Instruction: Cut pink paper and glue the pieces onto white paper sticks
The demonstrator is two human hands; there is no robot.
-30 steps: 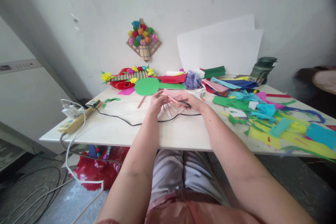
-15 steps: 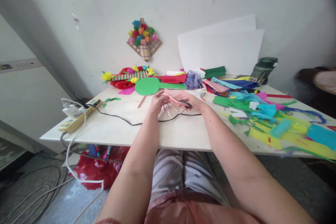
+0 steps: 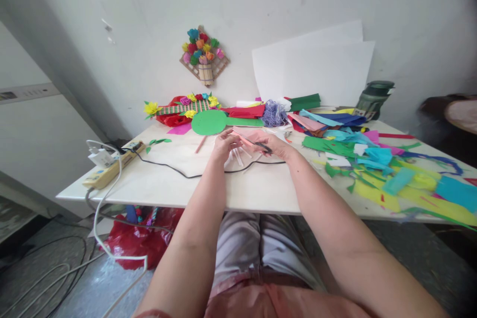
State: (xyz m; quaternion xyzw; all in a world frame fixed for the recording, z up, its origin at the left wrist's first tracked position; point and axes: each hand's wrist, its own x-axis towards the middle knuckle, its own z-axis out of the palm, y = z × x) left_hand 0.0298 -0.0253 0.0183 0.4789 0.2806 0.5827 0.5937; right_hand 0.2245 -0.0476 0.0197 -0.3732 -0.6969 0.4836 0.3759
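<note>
Over the middle of the table, my left hand (image 3: 224, 144) pinches the left end of a pink sheet of crepe paper (image 3: 257, 134). My right hand (image 3: 278, 146) is closed round the dark handles of a pair of scissors (image 3: 265, 148), whose blades point left along the near edge of the pink paper. Beneath my hands lie several thin white sticks (image 3: 237, 157), partly hidden. A green round cardboard piece (image 3: 209, 122) with a long green strip lies just behind my left hand. To its left rests a thin pink stick (image 3: 201, 144).
Coloured paper scraps (image 3: 376, 159) cover the table's right side, with a dark bottle (image 3: 373, 100) behind. Purple string (image 3: 275, 113) lies at the back. A power strip (image 3: 112, 166) sits at the left edge; a black cable (image 3: 179, 173) crosses in front of my hands.
My hands stay in nearly the same place. The scissors and the near edge of the pink paper have shifted very slightly; nothing else has visibly moved.
</note>
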